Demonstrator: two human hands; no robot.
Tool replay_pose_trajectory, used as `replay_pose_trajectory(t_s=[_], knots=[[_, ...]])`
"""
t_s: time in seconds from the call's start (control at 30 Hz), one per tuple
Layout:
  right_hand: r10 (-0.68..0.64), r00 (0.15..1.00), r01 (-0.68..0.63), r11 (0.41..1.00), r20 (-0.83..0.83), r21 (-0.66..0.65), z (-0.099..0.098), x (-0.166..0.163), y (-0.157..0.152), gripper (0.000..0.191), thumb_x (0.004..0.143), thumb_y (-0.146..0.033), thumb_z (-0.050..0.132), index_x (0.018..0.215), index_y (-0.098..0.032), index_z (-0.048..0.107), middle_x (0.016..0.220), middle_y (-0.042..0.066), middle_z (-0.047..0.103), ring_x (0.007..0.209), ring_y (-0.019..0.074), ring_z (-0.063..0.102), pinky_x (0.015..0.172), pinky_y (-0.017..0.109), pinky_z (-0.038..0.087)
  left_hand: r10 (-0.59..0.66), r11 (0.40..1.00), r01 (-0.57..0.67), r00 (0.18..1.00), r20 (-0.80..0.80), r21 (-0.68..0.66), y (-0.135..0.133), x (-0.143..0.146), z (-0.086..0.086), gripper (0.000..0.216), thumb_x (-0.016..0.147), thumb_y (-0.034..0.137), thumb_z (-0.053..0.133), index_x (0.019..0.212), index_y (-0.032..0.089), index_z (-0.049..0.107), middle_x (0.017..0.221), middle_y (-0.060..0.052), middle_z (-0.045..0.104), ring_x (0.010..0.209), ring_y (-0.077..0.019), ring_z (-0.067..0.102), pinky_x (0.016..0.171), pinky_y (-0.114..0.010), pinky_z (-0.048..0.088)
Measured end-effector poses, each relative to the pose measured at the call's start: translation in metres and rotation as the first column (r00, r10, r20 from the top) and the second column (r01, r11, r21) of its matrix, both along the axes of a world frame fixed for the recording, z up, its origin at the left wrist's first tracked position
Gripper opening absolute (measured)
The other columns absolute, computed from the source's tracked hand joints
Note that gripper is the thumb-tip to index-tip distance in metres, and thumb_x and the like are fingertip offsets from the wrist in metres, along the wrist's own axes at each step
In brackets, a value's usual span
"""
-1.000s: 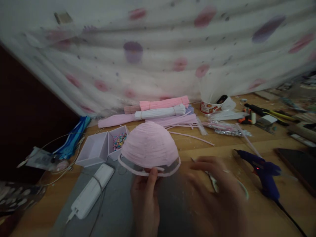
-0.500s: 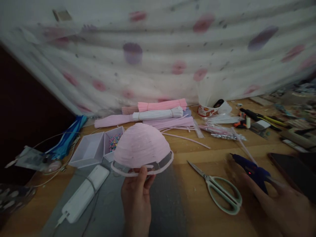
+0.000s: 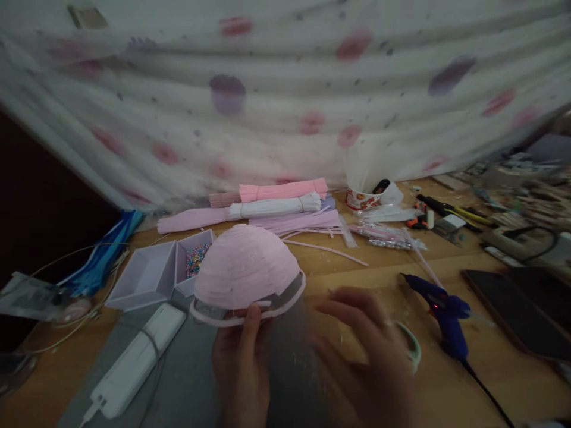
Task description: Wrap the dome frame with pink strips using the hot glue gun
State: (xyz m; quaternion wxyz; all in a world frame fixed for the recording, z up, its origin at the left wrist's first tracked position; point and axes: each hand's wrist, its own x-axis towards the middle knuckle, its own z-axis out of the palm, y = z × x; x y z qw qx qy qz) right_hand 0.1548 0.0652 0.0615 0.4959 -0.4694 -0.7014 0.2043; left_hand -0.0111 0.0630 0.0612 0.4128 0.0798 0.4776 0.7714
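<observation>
While in left fingers (image 3: 251, 327), pink dome (image 3: 245, 264)

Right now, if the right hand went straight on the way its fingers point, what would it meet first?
The right hand would likely meet the pink dome in the left hand, though blur leaves depth unclear.

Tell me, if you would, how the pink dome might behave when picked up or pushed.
The pink dome is probably light, as the left hand grips it only at its near edge. It likely holds its shape, arching without visible sag. The strip along its rim may flex or snag, since a gap separates much of it from the dome.
</observation>
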Motion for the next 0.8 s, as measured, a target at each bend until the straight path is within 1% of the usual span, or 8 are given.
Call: replay_pose_trajectory(t_s=[0.07, 0.13, 0.2, 0.37, 0.53, 0.63, 0.7, 0.8], knots=[[0.114, 0.990, -0.117, 0.992, 0.078, 0.045, 0.009, -0.032, 0.010, 0.022, 0.087, -0.026, 0.073, 0.108, -0.028, 0.069, 0.116, 0.007, 0.061, 0.105, 0.0253, 0.062, 0.084, 0.037, 0.055, -0.001, 1.000, 0.001, 1.000, 0.021, -0.010, 0.000, 0.003, 0.002, 0.029, 0.051, 0.031, 0.096, 0.070, 0.020, 0.076, 0.073, 0.002, 0.078, 0.066, -0.0130, 0.072, 0.060, -0.017, 0.057], [0.141, 0.984, -0.146, 0.988, 0.107, 0.046, 0.015, -0.050, 0.020, 0.018, 0.088, -0.023, 0.072, 0.105, -0.026, 0.069, 0.116, 0.008, 0.061, 0.103, 0.0243, 0.061, 0.085, 0.038, 0.055, -0.004, 1.000, 0.004, 1.000, 0.026, -0.005, 0.000, 0.005, 0.005, 0.031, 0.048, 0.032, 0.097, 0.069, 0.020, 0.077, 0.071, 0.001, 0.077, 0.064, -0.0127, 0.072, 0.058, -0.016, 0.057], [0.151, 0.981, -0.156, 0.987, 0.117, 0.032, 0.017, -0.057, 0.025, 0.014, 0.089, -0.019, 0.070, 0.101, -0.025, 0.070, 0.114, 0.008, 0.060, 0.102, 0.0237, 0.061, 0.085, 0.037, 0.054, -0.015, 1.000, 0.015, 0.999, 0.030, 0.007, 0.000, 0.006, 0.006, 0.031, 0.046, 0.033, 0.097, 0.065, 0.020, 0.076, 0.069, 0.001, 0.077, 0.063, -0.0127, 0.071, 0.058, -0.016, 0.057], [0.159, 0.984, -0.164, 0.985, 0.084, 0.050, 0.018, -0.054, 0.026, 0.012, 0.090, -0.013, 0.065, 0.088, -0.022, 0.072, 0.108, 0.008, 0.060, 0.100, 0.0226, 0.060, 0.083, 0.035, 0.053, -0.038, 0.999, 0.038, 0.998, 0.053, 0.005, -0.001, 0.006, 0.005, 0.028, 0.048, 0.031, 0.096, 0.063, 0.020, 0.075, 0.066, 0.002, 0.074, 0.066, -0.0154, 0.074, 0.060, -0.018, 0.059], [0.175, 0.979, -0.175, 0.985, -0.105, 0.006, 0.018, -0.047, 0.032, 0.012, 0.089, -0.014, 0.066, 0.084, -0.023, 0.073, 0.094, 0.005, 0.064, 0.089, 0.0184, 0.063, 0.076, 0.029, 0.052, -0.020, 0.999, 0.019, 0.999, 0.028, 0.032, -0.001, 0.006, 0.000, 0.024, 0.053, 0.028, 0.095, 0.067, 0.022, 0.076, 0.071, 0.001, 0.077, 0.067, -0.0147, 0.073, 0.064, -0.020, 0.060], [0.166, 0.971, -0.173, 0.985, -0.174, -0.022, 0.020, -0.040, 0.040, 0.011, 0.086, -0.015, 0.071, 0.081, -0.024, 0.076, 0.088, 0.003, 0.069, 0.084, 0.0172, 0.067, 0.074, 0.028, 0.053, -0.009, 0.999, 0.008, 1.000, 0.021, 0.043, 0.000, 0.005, -0.004, 0.023, 0.054, 0.028, 0.094, 0.066, 0.022, 0.076, 0.073, 0.001, 0.078, 0.069, -0.0160, 0.073, 0.066, -0.023, 0.060], [0.122, 0.969, -0.129, 0.992, -0.216, -0.017, 0.022, -0.033, 0.044, 0.011, 0.083, -0.016, 0.074, 0.078, -0.026, 0.077, 0.086, 0.001, 0.072, 0.081, 0.0167, 0.069, 0.073, 0.027, 0.053, -0.020, 0.999, 0.019, 0.999, 0.026, 0.048, 0.001, 0.003, -0.007, 0.022, 0.055, 0.028, 0.094, 0.067, 0.022, 0.076, 0.075, 0.001, 0.079, 0.069, -0.0168, 0.074, 0.064, -0.024, 0.060], [-0.006, 0.964, 0.000, 1.000, -0.267, -0.022, 0.026, -0.018, 0.047, 0.010, 0.078, -0.020, 0.079, 0.071, -0.026, 0.076, 0.082, 0.000, 0.075, 0.078, 0.0177, 0.070, 0.072, 0.029, 0.054, -0.027, 0.998, 0.026, 0.999, 0.033, 0.051, 0.001, 0.003, -0.009, 0.023, 0.055, 0.027, 0.094, 0.068, 0.022, 0.076, 0.076, 0.001, 0.079, 0.068, -0.0159, 0.073, 0.061, -0.022, 0.059]])
